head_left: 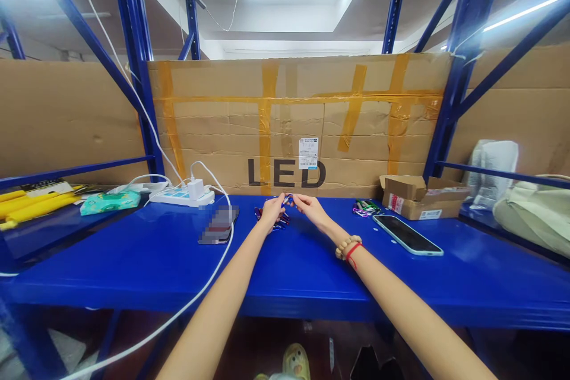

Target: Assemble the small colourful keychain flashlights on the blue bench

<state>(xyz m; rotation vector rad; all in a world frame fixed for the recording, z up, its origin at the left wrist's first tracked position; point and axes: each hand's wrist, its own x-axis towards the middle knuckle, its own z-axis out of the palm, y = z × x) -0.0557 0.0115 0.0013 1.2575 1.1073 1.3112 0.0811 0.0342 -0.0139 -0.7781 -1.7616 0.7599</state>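
Observation:
Both my hands reach far forward over the blue shelf top (133,261) and meet at its back, in front of the cardboard sheet marked LED. My left hand (272,210) and my right hand (308,206) each pinch an end of a small blue item (288,198), too small to name. Under my left hand lies a small heap of dark red and blue pieces (279,222). My right wrist carries a bead bracelet and a red string (348,247).
A phone (218,224) lies left of my hands, with a white cable running from a power strip (180,195). Another phone (407,234) lies to the right, beside coloured clips (365,208) and an open cardboard box (421,196). Yellow items and a tissue pack (109,202) sit far left.

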